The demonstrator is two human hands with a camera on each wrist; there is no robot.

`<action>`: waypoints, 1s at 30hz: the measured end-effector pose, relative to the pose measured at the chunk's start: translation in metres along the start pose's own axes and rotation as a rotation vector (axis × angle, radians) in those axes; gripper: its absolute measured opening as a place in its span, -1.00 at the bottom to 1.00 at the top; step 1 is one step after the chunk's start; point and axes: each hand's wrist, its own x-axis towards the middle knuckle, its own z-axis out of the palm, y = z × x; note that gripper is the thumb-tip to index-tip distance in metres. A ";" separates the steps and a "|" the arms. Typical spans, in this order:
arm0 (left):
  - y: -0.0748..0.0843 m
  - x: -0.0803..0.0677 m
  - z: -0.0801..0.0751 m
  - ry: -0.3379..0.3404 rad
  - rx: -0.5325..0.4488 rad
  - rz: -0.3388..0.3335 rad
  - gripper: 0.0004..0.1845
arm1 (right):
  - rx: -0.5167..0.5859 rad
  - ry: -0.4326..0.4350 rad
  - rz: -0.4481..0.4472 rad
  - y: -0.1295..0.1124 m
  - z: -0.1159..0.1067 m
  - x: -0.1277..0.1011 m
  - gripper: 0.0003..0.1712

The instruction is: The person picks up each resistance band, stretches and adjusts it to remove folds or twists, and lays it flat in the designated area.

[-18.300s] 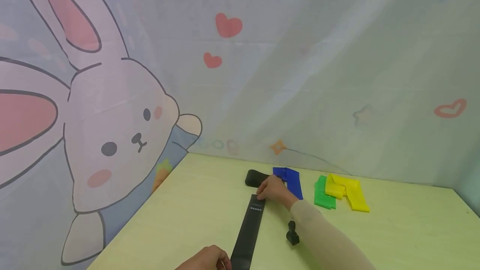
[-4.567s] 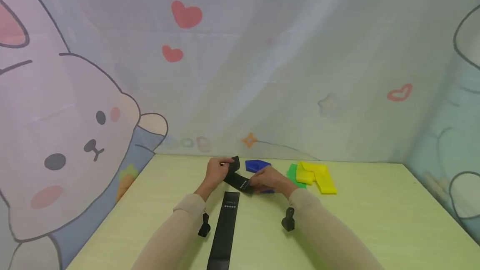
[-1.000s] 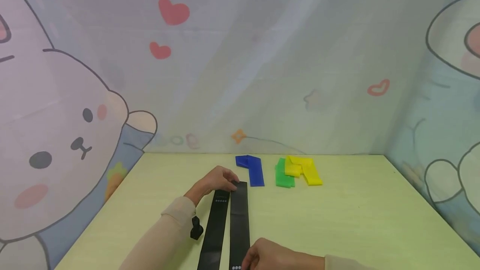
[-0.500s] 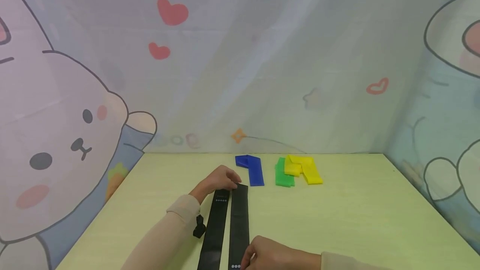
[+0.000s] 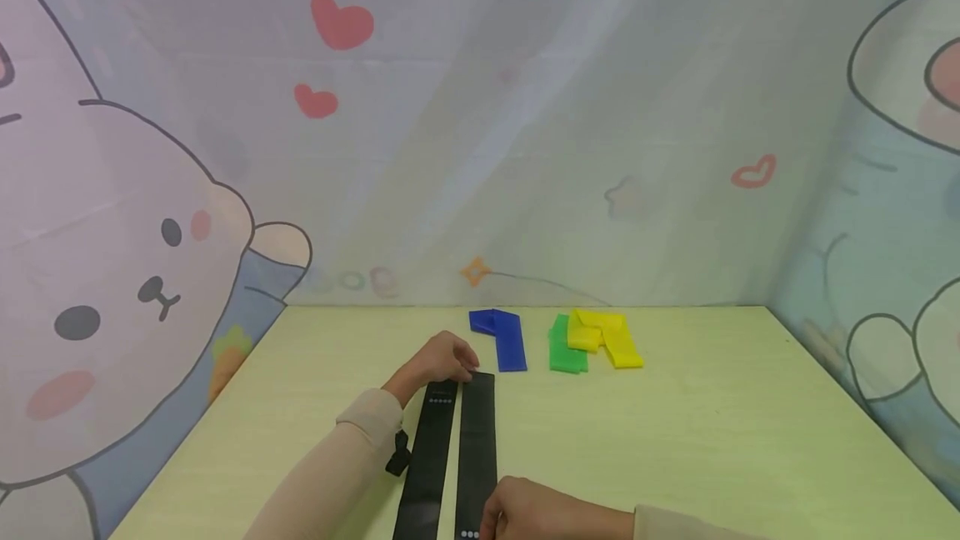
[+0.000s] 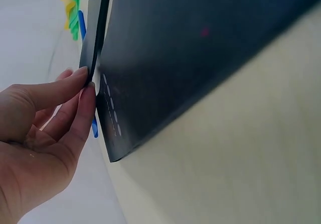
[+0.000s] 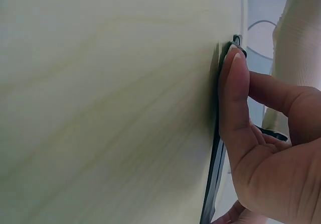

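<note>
Two flat black resistance bands lie side by side, running toward me. The right-hand black band (image 5: 477, 440) is stretched between my hands. My left hand (image 5: 442, 358) pinches its far end between thumb and fingers; in the left wrist view that pinched band (image 6: 93, 38) stands on edge. Its near end, with white dots, is at the fingers of my right hand (image 5: 551, 515), which pinch the edge, as the right wrist view shows. The left-hand black band (image 5: 431, 457) lies flat, its dotted far end just below my left hand. The near ends of both run out of the head view.
A folded blue band (image 5: 512, 344) lies just beyond my left hand. Right of it, a yellow band (image 5: 618, 344) overlaps a green band (image 5: 561, 352). A printed cloth backdrop (image 5: 555, 148) rises behind the table's far edge. A small black camera mount (image 5: 399, 452) hangs at my left wrist.
The second black band, curled near the blue one and later lifted folded in both hands, now lies straight beside the first. In the last second my hands have barely moved.
</note>
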 end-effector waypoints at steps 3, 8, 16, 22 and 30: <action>0.001 0.000 0.000 0.013 0.045 0.006 -0.78 | 0.001 -0.003 0.004 -0.001 0.000 0.001 -0.88; 0.006 0.001 0.000 0.041 0.109 0.015 -0.80 | 0.030 -0.005 -0.003 0.001 -0.001 0.003 -0.95; 0.007 0.000 0.001 0.045 0.109 0.031 -0.80 | 0.071 -0.015 -0.015 0.004 0.002 0.006 -0.95; 0.003 0.001 0.002 0.041 0.114 0.029 -0.80 | 0.019 -0.013 -0.005 0.000 0.005 0.004 -0.96; 0.006 0.000 0.003 0.038 0.140 0.037 -0.80 | 0.014 -0.026 0.002 -0.001 0.005 0.004 -0.91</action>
